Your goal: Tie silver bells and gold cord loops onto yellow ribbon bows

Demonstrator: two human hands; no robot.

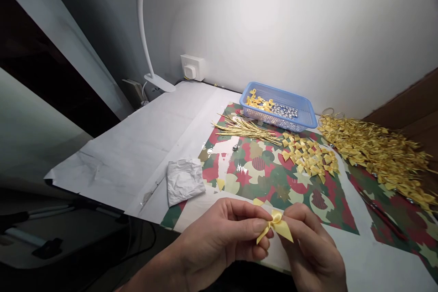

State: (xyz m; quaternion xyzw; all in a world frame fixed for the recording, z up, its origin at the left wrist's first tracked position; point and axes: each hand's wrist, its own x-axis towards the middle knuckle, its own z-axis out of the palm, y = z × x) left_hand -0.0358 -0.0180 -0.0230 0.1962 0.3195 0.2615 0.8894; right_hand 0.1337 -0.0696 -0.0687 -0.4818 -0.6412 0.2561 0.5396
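Note:
A small yellow ribbon bow (275, 225) is held between both hands just above the near table edge. My left hand (222, 237) pinches it from the left with thumb and fingers closed. My right hand (313, 248) pinches it from the right, fingers curled. A pile of loose yellow bows (310, 155) lies beyond them on the patterned paper (263, 178). A bundle of thin gold wire ties (248, 130) lies further back.
A blue basket (310, 121) holds yellow bows and small silver bells. A large heap of finished gold bows (379, 155) fills the right side. Crumpled white paper (185, 180) lies at left. A white lamp arm (143, 32) and a wall socket (192, 67) stand behind.

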